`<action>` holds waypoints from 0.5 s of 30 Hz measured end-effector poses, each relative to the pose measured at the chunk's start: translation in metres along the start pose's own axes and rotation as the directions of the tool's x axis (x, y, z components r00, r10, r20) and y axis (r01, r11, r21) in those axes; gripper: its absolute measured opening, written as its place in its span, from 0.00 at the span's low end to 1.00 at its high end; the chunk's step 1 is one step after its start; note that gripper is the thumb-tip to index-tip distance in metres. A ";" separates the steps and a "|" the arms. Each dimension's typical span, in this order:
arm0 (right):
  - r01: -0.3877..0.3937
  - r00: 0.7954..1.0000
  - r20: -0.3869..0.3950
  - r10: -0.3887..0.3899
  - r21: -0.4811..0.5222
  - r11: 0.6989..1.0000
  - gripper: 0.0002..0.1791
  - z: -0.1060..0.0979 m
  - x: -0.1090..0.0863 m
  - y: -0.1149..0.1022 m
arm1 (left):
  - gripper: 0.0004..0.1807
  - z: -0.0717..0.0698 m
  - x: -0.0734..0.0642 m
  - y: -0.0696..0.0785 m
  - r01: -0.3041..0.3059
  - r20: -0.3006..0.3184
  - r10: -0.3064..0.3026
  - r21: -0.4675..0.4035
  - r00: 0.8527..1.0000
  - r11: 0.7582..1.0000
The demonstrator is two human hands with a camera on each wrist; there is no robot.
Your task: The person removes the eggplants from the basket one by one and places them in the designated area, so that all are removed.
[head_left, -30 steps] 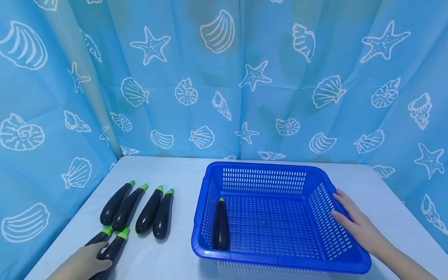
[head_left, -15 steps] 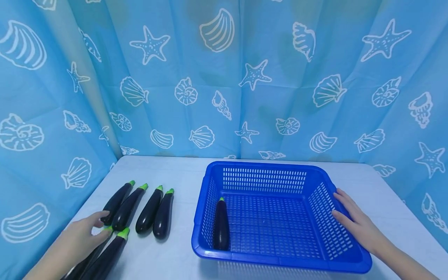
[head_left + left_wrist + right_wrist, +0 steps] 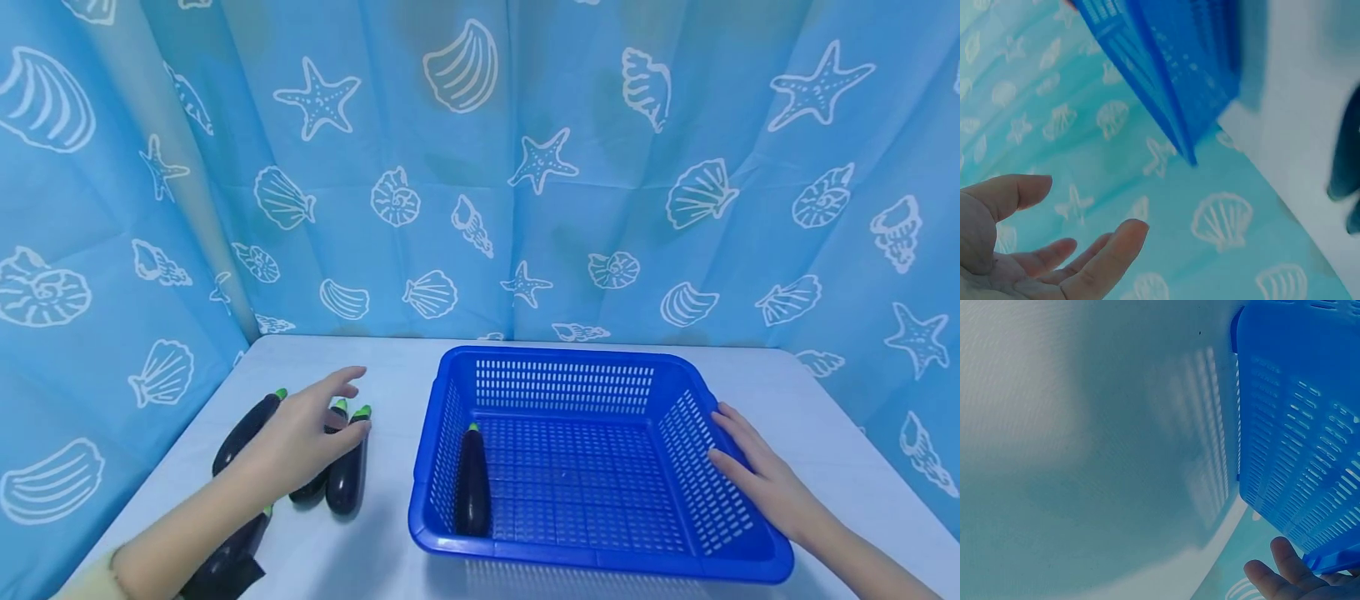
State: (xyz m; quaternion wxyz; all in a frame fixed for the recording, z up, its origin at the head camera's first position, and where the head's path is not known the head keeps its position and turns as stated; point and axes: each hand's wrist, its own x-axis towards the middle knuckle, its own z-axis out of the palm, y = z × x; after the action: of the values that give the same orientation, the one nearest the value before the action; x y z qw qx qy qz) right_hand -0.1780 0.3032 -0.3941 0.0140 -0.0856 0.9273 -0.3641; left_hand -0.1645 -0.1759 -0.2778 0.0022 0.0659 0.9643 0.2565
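Note:
My left hand is raised over the eggplants at the left, fingers spread and loosely bent, holding nothing. In the left wrist view, the left hand shows a gap between thumb and fingers. Beneath it, one dark eggplant with a green cap and several others lie partly covered by the hand and forearm. My right hand rests on the right rim of the blue basket, thumb and a finger over the edge. Extended fingers show beside the rim in the right wrist view. Inside the basket, an eggplant lies along the left wall.
The basket stands right of centre on a white-covered table. A blue curtain with white shells and starfish closes off the back and sides. One eggplant lies farthest left on the table.
My left hand has let go of the eggplant at the front left, then risen and moved right and away over the back eggplants. The right hand and basket have stayed put.

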 end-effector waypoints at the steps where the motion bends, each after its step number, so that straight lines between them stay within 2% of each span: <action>1: 0.000 1.000 0.001 0.000 -0.001 1.000 0.35 0.000 0.000 0.000 | 0.35 0.003 0.002 0.006 -0.005 0.006 0.005 -0.009 1.000 1.000; 6: -0.001 1.000 0.004 0.001 -0.008 1.000 0.35 0.000 0.000 -0.001 | 0.32 0.017 0.015 0.029 -0.031 0.061 0.036 -0.077 0.998 0.997; 9: -0.004 1.000 0.004 0.004 -0.011 1.000 0.36 -0.001 0.000 -0.001 | 0.31 0.027 0.025 0.040 -0.027 0.113 0.037 -0.095 0.993 0.995; 15: -0.002 1.000 0.005 0.002 -0.012 1.000 0.36 -0.001 0.000 -0.001 | 0.32 0.045 0.045 0.056 -0.013 0.245 0.040 -0.110 0.969 0.994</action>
State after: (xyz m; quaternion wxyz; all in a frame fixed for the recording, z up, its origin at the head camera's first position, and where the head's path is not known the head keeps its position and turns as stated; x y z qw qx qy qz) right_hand -0.1783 0.3029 -0.3927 0.0161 -0.0854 0.9295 -0.3585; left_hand -0.2002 -0.1001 -0.2881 0.1223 0.1101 0.9403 0.2980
